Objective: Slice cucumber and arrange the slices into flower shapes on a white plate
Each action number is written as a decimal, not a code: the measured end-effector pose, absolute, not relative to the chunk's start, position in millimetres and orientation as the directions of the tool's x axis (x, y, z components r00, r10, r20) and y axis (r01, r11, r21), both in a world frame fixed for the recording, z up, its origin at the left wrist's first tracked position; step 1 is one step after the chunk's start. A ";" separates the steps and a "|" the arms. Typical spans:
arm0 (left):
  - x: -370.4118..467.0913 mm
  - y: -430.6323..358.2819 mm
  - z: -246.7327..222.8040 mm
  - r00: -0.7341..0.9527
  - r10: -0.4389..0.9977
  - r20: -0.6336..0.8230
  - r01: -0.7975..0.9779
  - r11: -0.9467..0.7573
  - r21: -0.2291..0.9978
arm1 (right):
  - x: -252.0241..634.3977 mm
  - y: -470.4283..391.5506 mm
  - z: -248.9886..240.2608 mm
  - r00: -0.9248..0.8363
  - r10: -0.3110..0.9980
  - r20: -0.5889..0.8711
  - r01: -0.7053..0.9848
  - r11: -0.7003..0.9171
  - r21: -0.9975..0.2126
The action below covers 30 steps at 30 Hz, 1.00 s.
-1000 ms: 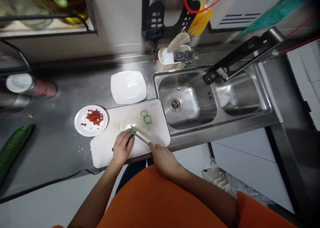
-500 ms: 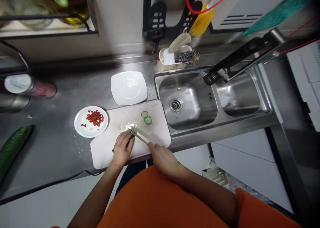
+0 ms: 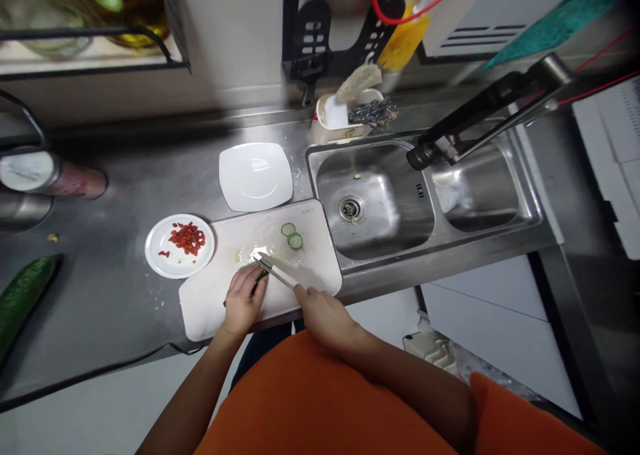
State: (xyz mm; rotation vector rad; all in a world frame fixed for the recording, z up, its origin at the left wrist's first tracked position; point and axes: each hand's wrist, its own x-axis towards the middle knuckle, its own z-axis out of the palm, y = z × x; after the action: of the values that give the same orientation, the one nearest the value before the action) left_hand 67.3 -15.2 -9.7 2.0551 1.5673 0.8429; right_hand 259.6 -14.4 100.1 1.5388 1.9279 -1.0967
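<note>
My left hand (image 3: 245, 298) is closed over a dark green piece of cucumber (image 3: 260, 278) on the white cutting board (image 3: 313, 268); the fingers hide most of the piece. In my right hand (image 3: 324, 314) is a kitchen knife (image 3: 280, 275), its handle inside my fist. The blade points up and left and lies against the cucumber's right end, beside my left fingertips. Two round cucumber slices (image 3: 295, 241) overlap slightly on the board's upper right. Wet patches and small pale bits mark the board's middle.
A square white plate (image 3: 235, 178) stands behind the board. To its left is a round plate (image 3: 157, 255) of chopped red pieces (image 3: 189, 238). A whole cucumber (image 3: 23, 295) lies far left. The steel sink (image 3: 380, 235) and black tap (image 3: 463, 115) are right.
The view has shifted slightly, so things on the left sit a little further left. Both hands, the knife and the cucumber keep nearly the same positions.
</note>
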 end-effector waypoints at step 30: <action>65.6 -12.4 -11.8 0.203 0.957 0.206 0.688 -0.289 0.666 | 233.3 -4.5 58.5 -0.276 0.682 -0.677 0.950 0.087 -0.300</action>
State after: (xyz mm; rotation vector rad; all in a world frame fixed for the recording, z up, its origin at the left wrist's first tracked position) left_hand 65.6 -12.4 -11.8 2.0537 1.5291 0.8390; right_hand 233.3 -4.5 58.5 1.6110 2.0083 -1.0132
